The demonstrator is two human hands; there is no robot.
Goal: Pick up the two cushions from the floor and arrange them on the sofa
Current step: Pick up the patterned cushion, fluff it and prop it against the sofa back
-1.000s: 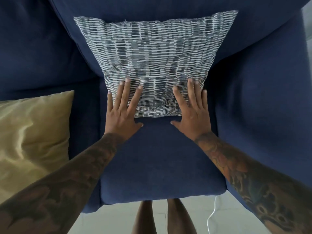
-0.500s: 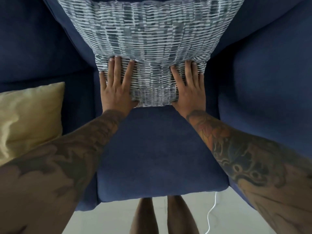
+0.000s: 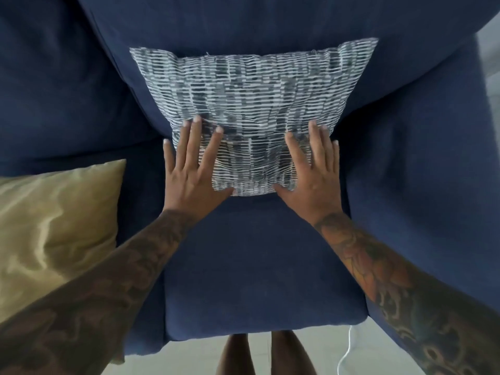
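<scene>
A grey-and-white patterned cushion (image 3: 251, 104) leans upright against the backrest of the dark blue sofa (image 3: 257, 266), its lower edge on the seat. My left hand (image 3: 192, 171) lies flat on the cushion's lower left part, fingers spread. My right hand (image 3: 311, 171) presses flat on its lower right part, fingers spread too. Neither hand grips the fabric. A shiny gold cushion (image 3: 51, 223) rests on the sofa seat at the left; my left forearm covers its lower corner.
The sofa's blue armrest (image 3: 422, 185) rises at the right. Pale tiled floor (image 3: 189, 358) shows below the seat's front edge, with my legs and a thin white cable (image 3: 347, 353) on it.
My hands slid up the patterned cushion while I leaned in, then drew back to its lower edge. The cushion stays against the backrest.
</scene>
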